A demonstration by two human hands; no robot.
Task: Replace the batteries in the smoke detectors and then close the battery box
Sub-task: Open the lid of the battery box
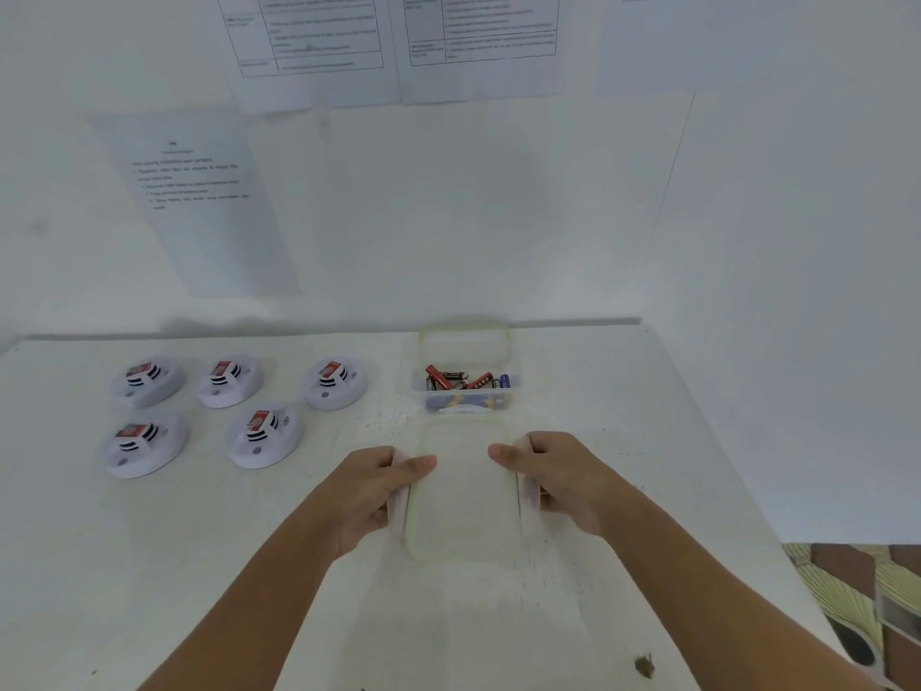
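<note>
Both hands hold the clear lid (463,491) by its long sides: left hand (376,491) pinches one, right hand (558,483) the other. The open box (466,379) sits just past the lid on the table (598,416).

Single head view, looking forward and down over white table (598,391) toward wall, hands close below.
</note>
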